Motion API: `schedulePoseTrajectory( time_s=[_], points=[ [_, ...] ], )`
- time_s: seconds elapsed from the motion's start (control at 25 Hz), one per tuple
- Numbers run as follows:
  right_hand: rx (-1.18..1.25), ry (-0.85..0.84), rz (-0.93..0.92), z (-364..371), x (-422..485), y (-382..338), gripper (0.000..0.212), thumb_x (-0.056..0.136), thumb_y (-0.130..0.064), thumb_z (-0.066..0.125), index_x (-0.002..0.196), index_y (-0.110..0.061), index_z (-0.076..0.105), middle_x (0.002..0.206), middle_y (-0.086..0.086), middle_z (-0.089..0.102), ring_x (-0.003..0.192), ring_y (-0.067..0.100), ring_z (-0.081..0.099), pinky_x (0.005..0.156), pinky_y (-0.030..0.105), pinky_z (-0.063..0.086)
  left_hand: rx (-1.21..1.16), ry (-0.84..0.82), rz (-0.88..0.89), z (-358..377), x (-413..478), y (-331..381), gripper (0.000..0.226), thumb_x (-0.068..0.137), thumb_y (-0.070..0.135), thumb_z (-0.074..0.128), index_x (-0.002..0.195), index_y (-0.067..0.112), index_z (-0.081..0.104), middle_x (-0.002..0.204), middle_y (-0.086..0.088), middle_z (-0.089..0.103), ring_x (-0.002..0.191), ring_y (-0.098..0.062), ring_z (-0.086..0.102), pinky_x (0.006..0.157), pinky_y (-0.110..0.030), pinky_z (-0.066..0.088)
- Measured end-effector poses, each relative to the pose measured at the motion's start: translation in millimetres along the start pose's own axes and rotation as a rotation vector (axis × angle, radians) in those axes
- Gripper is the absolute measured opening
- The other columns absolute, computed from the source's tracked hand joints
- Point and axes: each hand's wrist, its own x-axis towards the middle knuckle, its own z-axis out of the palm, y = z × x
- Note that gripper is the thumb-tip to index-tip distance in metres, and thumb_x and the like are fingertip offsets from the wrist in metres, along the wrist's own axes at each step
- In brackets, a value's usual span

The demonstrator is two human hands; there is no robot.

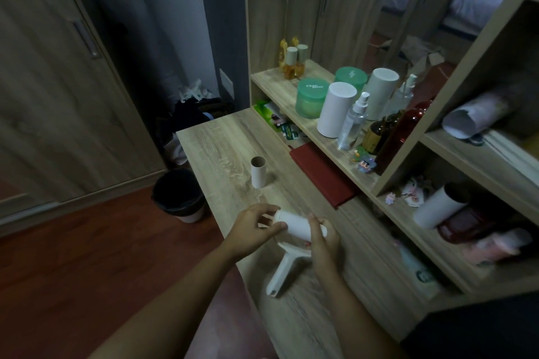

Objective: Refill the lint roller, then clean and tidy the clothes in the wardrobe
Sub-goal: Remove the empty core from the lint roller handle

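Note:
A white lint roller [281, 268] lies over the wooden desk [221, 140], handle pointing toward me. A fresh white refill roll [294, 223] sits on its head. My right hand [323, 239] grips the right part of the roll. At the roll's left end, the thumb and fingers of my left hand [253, 229] pinch it. An empty brown cardboard core [258, 171] stands upright on the desk beyond my hands. The wardrobe door [58, 90] is at the left, closed.
A black-lined waste bin [178, 195] stands on the floor left of the desk. A red cloth [323, 175] lies under the shelf. The shelf [280, 87] carries jars, bottles and white cylinders. Another white roll [437, 207] rests in the right cubby.

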Motion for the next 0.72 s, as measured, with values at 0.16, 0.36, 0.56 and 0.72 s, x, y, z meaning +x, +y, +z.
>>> schedulePoseTrajectory(
  time_s=[0.16, 0.36, 0.56, 0.72],
  points=[
    [0.074, -0.001, 0.038, 0.2, 1.2, -1.9, 0.027, 0.090, -0.027, 0.054, 0.108, -0.008, 0.060, 0.109, 0.015, 0.060, 0.090, 0.026, 0.059, 0.052, 0.020, 0.042, 0.025, -0.001, 0.045, 0.2, 0.4, 8.0, 0.034, 0.080, 0.032, 0.072, 0.108, 0.016, 0.062, 0.105, 0.002, 0.062, 0.085, -0.008, 0.064, 0.071, -0.014, 0.052],
    [0.131, -0.001, 0.059, 0.1, -1.3, -6.5, 0.022, 0.090, -0.023, 0.053, 0.105, -0.008, 0.059, 0.107, 0.017, 0.059, 0.090, 0.028, 0.058, 0.046, 0.016, 0.046, 0.065, -0.003, 0.056, 0.7, 1.6, 13.6, 0.028, 0.076, 0.036, 0.074, 0.091, 0.020, 0.057, 0.094, 0.002, 0.063, 0.078, -0.010, 0.063, 0.064, -0.015, 0.051],
    [0.143, -0.032, 0.033, 0.9, -0.9, -7.9, 0.013, 0.089, -0.018, 0.052, 0.095, -0.009, 0.059, 0.102, 0.015, 0.058, 0.080, 0.018, 0.057, 0.052, 0.022, 0.043, 0.052, -0.049, 0.049, 0.7, 1.8, 12.7, 0.029, 0.077, 0.032, 0.073, 0.086, 0.015, 0.051, 0.077, 0.006, 0.057, 0.062, -0.007, 0.054, 0.054, -0.015, 0.041],
    [0.116, -0.015, -0.014, 1.1, 0.1, -8.0, 0.009, 0.089, -0.017, 0.052, 0.089, -0.012, 0.059, 0.096, 0.010, 0.058, 0.079, 0.016, 0.056, 0.053, 0.024, 0.044, 0.054, -0.047, 0.086, 4.1, 0.4, 11.8, 0.022, 0.083, 0.025, 0.067, 0.085, 0.014, 0.048, 0.072, 0.009, 0.050, 0.055, -0.001, 0.045, 0.051, -0.013, 0.037]
  ],
)
